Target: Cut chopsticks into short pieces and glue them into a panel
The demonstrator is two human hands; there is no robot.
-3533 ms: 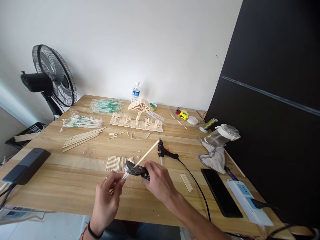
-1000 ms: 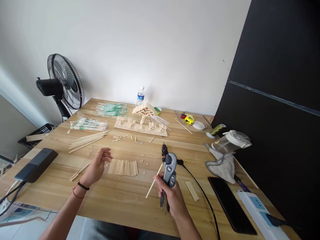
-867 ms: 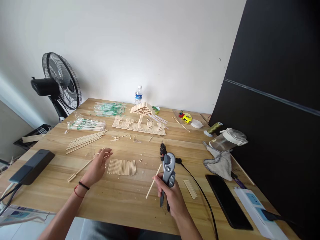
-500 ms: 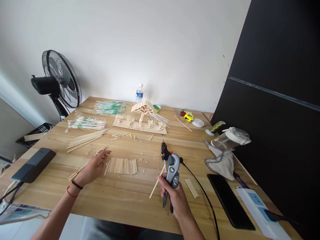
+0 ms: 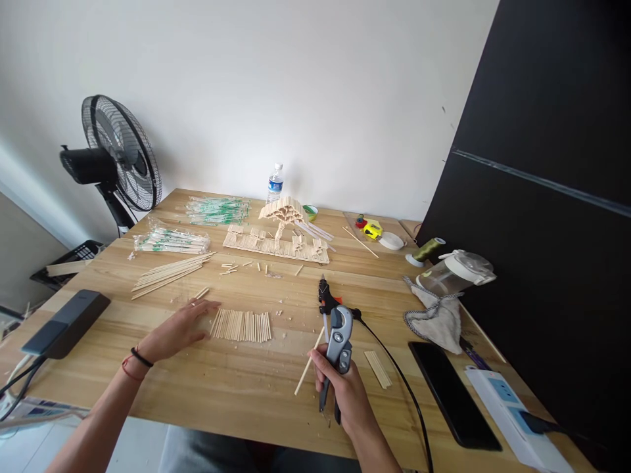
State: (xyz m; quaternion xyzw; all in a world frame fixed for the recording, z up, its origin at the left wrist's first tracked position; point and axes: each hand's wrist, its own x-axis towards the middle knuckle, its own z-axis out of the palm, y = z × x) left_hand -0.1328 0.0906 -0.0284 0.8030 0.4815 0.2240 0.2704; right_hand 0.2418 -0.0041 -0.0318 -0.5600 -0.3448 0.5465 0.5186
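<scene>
My left hand [image 5: 183,330] lies low over the table with its fingers stretched out, their tips at the left end of a row of short wooden sticks [image 5: 241,326]. Partly under that hand, more sticks [image 5: 201,293] poke out beyond the fingers. Wrapped round the handles of a grey hand-held cutter [image 5: 338,338], my right hand [image 5: 348,387] also keeps one thin wooden stick [image 5: 308,368] pinched by the thumb. Just behind the cutter is a black glue gun [image 5: 326,295]. A small group of cut sticks [image 5: 378,369] lies right of my right hand.
A stick-built model [image 5: 283,230] with a roof stands at the back, before a water bottle [image 5: 275,182]. Long sticks [image 5: 170,274] and bagged sticks [image 5: 172,242] lie left. On the right are a black cable [image 5: 404,374], phone [image 5: 453,394] and power strip [image 5: 513,414].
My left hand has shifted right, up to the row's left end. The stick that lay slanted and apart there now sits against the row. My right hand has barely moved.
</scene>
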